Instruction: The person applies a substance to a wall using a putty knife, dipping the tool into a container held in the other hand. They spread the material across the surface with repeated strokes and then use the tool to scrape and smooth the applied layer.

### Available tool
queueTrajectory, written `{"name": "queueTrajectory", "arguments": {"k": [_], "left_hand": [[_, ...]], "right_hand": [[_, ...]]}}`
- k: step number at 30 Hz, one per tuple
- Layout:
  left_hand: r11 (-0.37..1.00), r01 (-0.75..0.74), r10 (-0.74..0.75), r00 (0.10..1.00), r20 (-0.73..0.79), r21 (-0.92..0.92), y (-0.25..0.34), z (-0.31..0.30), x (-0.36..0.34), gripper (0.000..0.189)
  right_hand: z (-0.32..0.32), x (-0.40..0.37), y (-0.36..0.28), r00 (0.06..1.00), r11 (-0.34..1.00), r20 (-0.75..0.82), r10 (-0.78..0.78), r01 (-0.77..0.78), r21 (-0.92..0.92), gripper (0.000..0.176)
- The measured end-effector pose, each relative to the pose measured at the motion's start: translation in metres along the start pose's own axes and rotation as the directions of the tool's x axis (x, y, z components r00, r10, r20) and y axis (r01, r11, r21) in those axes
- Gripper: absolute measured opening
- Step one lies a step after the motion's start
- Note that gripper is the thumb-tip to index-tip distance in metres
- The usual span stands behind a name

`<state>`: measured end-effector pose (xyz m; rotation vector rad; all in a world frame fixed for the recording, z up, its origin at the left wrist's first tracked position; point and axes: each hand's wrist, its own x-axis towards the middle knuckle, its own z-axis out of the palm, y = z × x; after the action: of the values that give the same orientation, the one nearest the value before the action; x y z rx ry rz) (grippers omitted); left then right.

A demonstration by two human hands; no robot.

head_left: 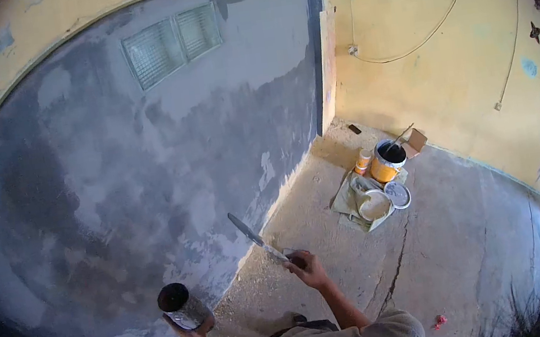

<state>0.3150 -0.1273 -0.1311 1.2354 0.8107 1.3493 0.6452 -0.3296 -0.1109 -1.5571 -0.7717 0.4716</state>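
My left hand [195,336] is wrapped round the lower part of a metal can [190,310], its dark open mouth facing up. In my right hand [312,273] is the handle of a trowel [246,229]. Its long, flat grey blade points up and to the left, overlapping the foot of the wall in this view. Patchy grey coating in lighter and darker shades covers the wall [198,144] in front of me. The can is close to the wall's lower edge, left of the trowel.
On the floor [456,232] by the corner stand a yellow-and-white bucket [386,161] with a stick in it, a small orange-and-white tub [362,161], round lids [397,194] and a sack [349,197]. Cables [427,39] hang on the yellow wall. A crack [400,264] runs across the floor.
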Motion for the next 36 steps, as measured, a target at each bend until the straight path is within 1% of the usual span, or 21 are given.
{"name": "queueTrajectory", "arguments": {"k": [4,5,6,8,9,10,12,13,14,16,18,20,21,26,27,29,32,33,34,35,36], "left_hand": [[0.999,0.050,-0.048,0.988,0.148,-0.008,0.013,0.018,-0.001,0.135],[0.997,0.063,-0.068,0.986,0.154,0.038,0.013,0.019,-0.001,0.135],[0.997,0.063,-0.069,0.986,0.153,0.038,0.023,0.028,0.000,0.135],[0.951,-0.294,0.220,0.866,0.449,0.101,0.048,0.046,0.000,0.133],[0.942,0.256,-0.178,0.930,0.321,-0.218,-0.027,0.017,0.017,0.130],[0.940,0.257,-0.180,0.932,0.315,-0.223,-0.017,0.025,0.017,0.130],[0.664,0.584,-0.356,0.796,0.489,-0.467,0.021,0.056,0.018,0.130],[0.945,0.243,-0.152,0.919,0.362,-0.218,0.015,0.057,0.013,0.126],[0.943,0.246,-0.156,0.923,0.353,-0.225,0.011,0.055,0.007,0.126],[0.997,-0.062,0.077,0.932,0.355,-0.052,0.026,0.064,-0.004,0.122],[0.999,-0.019,0.027,0.941,0.337,-0.028,0.016,0.056,-0.003,0.122],[0.956,0.145,-0.056,0.943,0.329,-0.253,0.026,0.060,-0.009,0.124],[0.956,0.146,-0.059,0.946,0.319,-0.255,0.026,0.056,-0.010,0.124],[0.982,-0.076,0.010,0.934,0.358,0.173,0.032,0.010,-0.006,0.126],[0.981,-0.075,0.008,0.938,0.346,0.180,0.036,0.003,-0.007,0.126],[0.995,0.089,-0.094,0.983,0.155,0.039,0.062,-0.006,-0.018,0.126],[0.990,0.116,-0.120,0.992,0.043,0.079,0.044,-0.067,-0.026,0.122],[0.990,0.120,-0.122,0.992,0.017,0.079,0.045,-0.083,-0.030,0.122],[0.981,0.015,-0.019,1.000,0.023,0.194,0.060,-0.094,-0.033,0.120],[0.947,-0.090,0.082,0.996,0.041,0.307,0.073,-0.107,-0.035,0.117],[0.947,-0.084,0.084,0.996,0.013,0.310,0.082,-0.121,-0.037,0.117]], "right_hand": [[-0.029,-0.008,-0.033,0.998,0.998,-0.070,-0.010,0.015,0.066,0.027],[-0.044,-0.011,-0.053,0.995,0.996,-0.082,-0.058,0.052,-0.076,0.028],[-0.059,-0.014,-0.069,0.995,0.996,-0.080,-0.058,0.052,-0.076,0.028],[-0.084,-0.019,-0.098,0.967,0.922,-0.062,-0.248,0.216,-0.321,0.026],[-0.094,-0.024,-0.114,0.967,0.921,-0.056,-0.247,0.217,-0.324,0.026],[-0.101,-0.028,-0.129,0.951,0.902,-0.094,-0.295,0.244,-0.355,0.025],[-0.113,-0.033,-0.150,0.932,0.880,-0.118,-0.342,0.273,-0.389,0.024],[-0.118,-0.034,-0.158,0.913,0.841,-0.127,-0.389,0.295,-0.453,0.024],[-0.122,-0.036,-0.166,0.891,0.797,-0.131,-0.436,0.314,-0.516,0.025],[-0.127,-0.039,-0.179,0.889,0.769,-0.082,-0.451,0.341,-0.541,0.026],[-0.127,-0.041,-0.183,0.955,0.881,-0.063,-0.290,0.240,-0.407,0.027],[-0.119,-0.041,-0.182,0.973,0.897,-0.010,-0.233,0.211,-0.388,0.027],[-0.112,-0.041,-0.181,0.986,0.916,0.031,-0.167,0.166,-0.364,0.026],[-0.078,-0.024,-0.150,0.958,0.959,0.207,-0.198,0.233,-0.159,0.030],[-0.068,-0.021,-0.151,0.951,0.971,0.251,-0.179,0.212,-0.109,0.031],[-0.049,-0.018,-0.157,0.936,0.982,0.316,-0.155,0.181,-0.054,0.033],[-0.020,-0.011,-0.176,0.851,0.994,0.523,-0.054,0.095,-0.053,0.033],[-0.009,-0.008,-0.180,0.791,0.982,0.602,-0.109,0.179,-0.058,0.033],[0.002,-0.008,-0.185,0.719,0.965,0.677,-0.154,0.257,-0.053,0.033],[0.016,-0.009,-0.195,0.700,0.966,0.698,-0.149,0.255,-0.049,0.033],[0.032,-0.009,-0.209,0.654,0.955,0.728,-0.208,0.297,0.005,0.030]]}}
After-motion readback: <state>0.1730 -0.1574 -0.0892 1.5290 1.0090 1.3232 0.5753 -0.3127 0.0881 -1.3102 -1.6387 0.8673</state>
